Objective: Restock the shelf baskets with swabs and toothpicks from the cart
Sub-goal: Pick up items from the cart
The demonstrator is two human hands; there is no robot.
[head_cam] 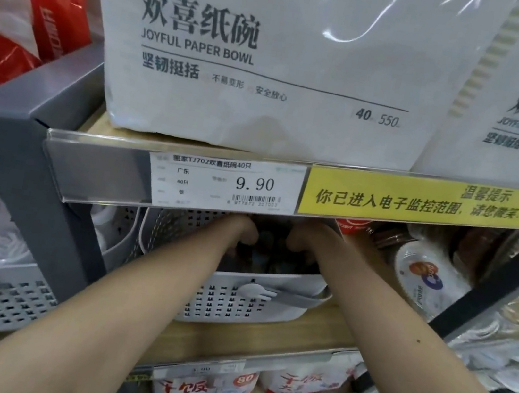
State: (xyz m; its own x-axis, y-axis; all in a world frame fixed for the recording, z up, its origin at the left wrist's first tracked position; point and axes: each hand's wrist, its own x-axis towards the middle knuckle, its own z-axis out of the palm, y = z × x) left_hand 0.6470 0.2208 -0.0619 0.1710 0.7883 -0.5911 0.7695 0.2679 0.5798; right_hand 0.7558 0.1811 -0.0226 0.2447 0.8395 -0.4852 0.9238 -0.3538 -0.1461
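At the centre of the frame, a white perforated basket [229, 296] is seen on a wooden shelf board [325, 334], under the price rail [166, 179] of the shelf above. Both forearms are stretched from the lower edge of the frame into this basket. The left hand [243, 231] and the right hand [303, 241] are placed close together over the dark inside of the basket, just under the rail. The fingers of both hands are hidden in shadow, so it cannot be told whether the hands are open, closed, or gripping something. The contents of the basket are too dark to be named; swabs or toothpicks cannot be made out there.

A grey clip [257, 292] is fixed on the front rim of the basket. A second white basket [118, 229] is set just beside it on the left. On the rail a white price tag [223, 184] reading 9.90 is mounted, and a yellow notice strip [432, 205] is fixed to its right. Above, in the upper middle of the frame, a large white pack of paper bowls [258, 58] is standing, with red packs [20, 9] at the upper left. At the right of the middle shelf, stacked paper plates [424, 281] are seen.
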